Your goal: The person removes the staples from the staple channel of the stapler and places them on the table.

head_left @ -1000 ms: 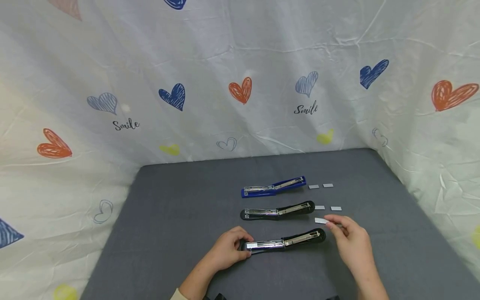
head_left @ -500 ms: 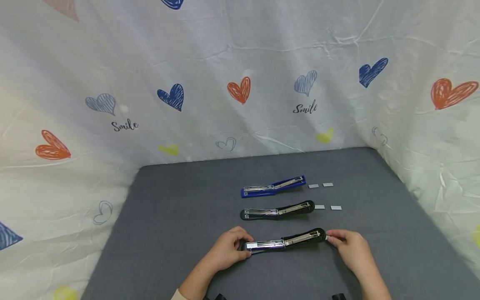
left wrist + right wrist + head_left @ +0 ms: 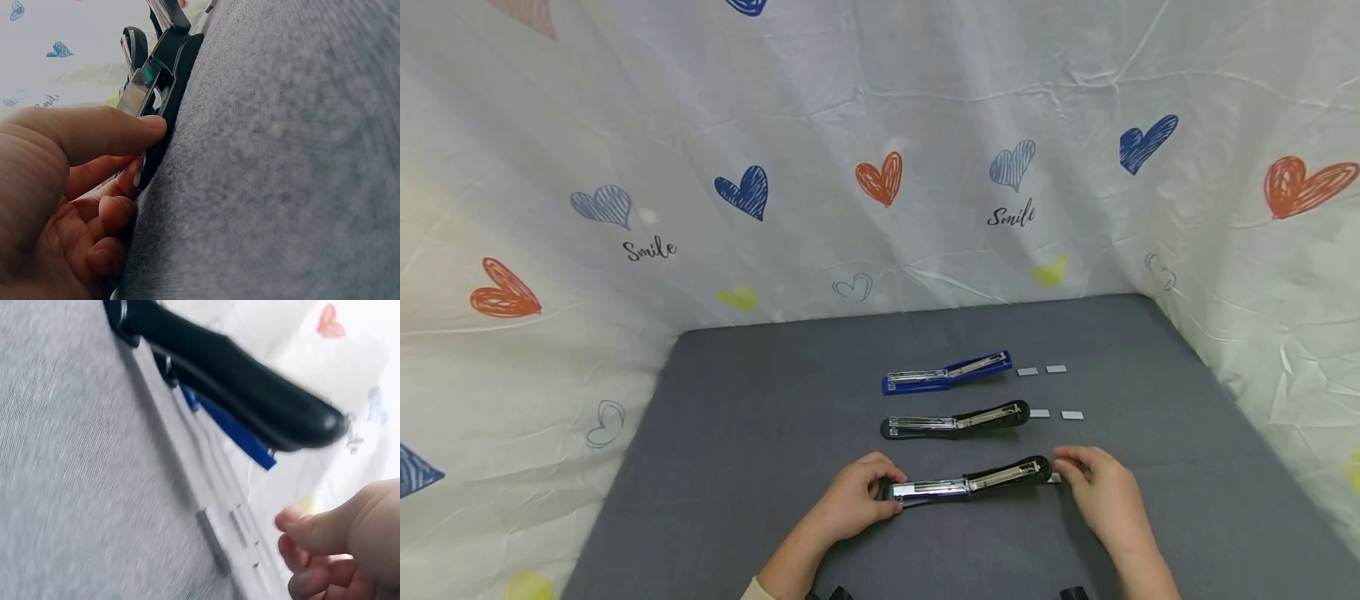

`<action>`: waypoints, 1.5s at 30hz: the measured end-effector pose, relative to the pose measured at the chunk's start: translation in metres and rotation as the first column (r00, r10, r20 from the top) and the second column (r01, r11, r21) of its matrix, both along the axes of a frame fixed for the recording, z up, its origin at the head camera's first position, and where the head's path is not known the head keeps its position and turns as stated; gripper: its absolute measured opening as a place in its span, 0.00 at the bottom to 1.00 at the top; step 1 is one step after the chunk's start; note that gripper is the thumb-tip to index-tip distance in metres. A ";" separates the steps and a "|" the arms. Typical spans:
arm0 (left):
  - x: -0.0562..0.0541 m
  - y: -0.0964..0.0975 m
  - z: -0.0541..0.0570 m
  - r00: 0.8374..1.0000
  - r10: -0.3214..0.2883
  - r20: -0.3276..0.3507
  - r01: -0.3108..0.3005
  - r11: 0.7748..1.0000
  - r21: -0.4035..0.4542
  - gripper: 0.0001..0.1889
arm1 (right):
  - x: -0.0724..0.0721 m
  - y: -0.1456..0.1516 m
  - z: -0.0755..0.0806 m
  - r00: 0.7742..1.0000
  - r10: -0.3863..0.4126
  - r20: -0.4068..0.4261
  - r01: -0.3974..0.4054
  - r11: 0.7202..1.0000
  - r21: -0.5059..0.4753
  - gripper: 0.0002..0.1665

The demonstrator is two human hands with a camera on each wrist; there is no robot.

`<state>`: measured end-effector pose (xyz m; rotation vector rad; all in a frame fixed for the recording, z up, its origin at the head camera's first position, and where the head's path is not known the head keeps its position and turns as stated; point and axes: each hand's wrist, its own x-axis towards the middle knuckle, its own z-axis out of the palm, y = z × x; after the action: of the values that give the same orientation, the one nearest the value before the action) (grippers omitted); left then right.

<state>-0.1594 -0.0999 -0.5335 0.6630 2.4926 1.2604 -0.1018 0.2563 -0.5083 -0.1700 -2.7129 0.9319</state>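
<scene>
Nearest me on the grey tabletop lies a black stapler (image 3: 970,483), folded open with its metal channel showing. My left hand (image 3: 861,497) pinches its left end between thumb and fingers; the left wrist view shows the thumb (image 3: 153,128) on the black base. My right hand (image 3: 1097,492) hovers by the stapler's raised right end, fingers loosely bent and holding nothing. A small strip of staples (image 3: 214,540) lies on the cloth beneath that end, apart from the fingers in the right wrist view. In the head view, the stapler and hand partly hide this strip.
Behind lie another opened black stapler (image 3: 955,422) and an opened blue stapler (image 3: 947,373). Two staple strips (image 3: 1072,415) lie right of the black one, and two more strips (image 3: 1056,369) right of the blue one. A white heart-printed curtain (image 3: 880,167) borders the table.
My right hand has brought a staple strip down to the near stapler's right end and let go of it, leaving it on the table. My left hand has stayed in place.
</scene>
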 end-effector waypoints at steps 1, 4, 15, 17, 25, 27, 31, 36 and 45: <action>0.000 0.000 0.000 1.000 0.000 0.000 0.000 1.000 -0.001 0.15 | 0.000 -0.003 0.003 1.000 -0.016 -0.025 0.016 1.000 -0.008 0.07; 0.000 0.000 0.001 1.000 0.000 -0.002 0.000 1.000 -0.007 0.15 | -0.002 -0.014 0.013 0.993 -0.079 -0.084 0.075 0.996 -0.040 0.06; 0.000 0.000 0.001 1.000 -0.002 0.000 0.002 1.000 -0.010 0.15 | -0.002 -0.078 0.052 0.981 0.110 -0.159 -0.129 0.985 -0.112 0.04; 0.000 0.001 0.000 1.000 -0.005 -0.002 0.005 1.000 -0.011 0.15 | 0.000 -0.094 0.052 0.981 0.183 -0.060 -0.188 0.977 -0.104 0.03; 0.000 0.002 -0.001 0.999 -0.020 -0.029 0.020 1.000 -0.001 0.15 | 0.000 -0.138 0.032 0.902 0.399 0.167 -0.405 0.914 0.000 0.06; -0.001 0.002 -0.001 0.999 -0.022 -0.034 0.022 1.000 0.002 0.15 | -0.001 -0.143 0.029 0.894 0.412 0.173 -0.422 0.906 0.021 0.06; -0.002 0.001 -0.001 0.999 -0.024 -0.046 0.024 1.000 0.001 0.15 | -0.003 -0.153 0.024 0.900 0.403 0.165 -0.417 0.907 0.062 0.06; -0.002 0.000 0.000 0.999 -0.017 -0.033 0.017 1.000 -0.001 0.15 | -0.005 -0.160 0.018 0.913 0.378 0.153 -0.386 0.922 0.025 0.05; -0.001 -0.002 0.000 0.999 -0.014 -0.038 0.015 1.000 0.027 0.15 | -0.011 -0.167 0.014 0.938 0.339 0.067 -0.326 0.933 -0.150 0.08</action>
<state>-0.1604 -0.1015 -0.5337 0.7169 2.5000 1.2908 -0.1123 0.0893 -0.4939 0.2373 -2.8150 1.2318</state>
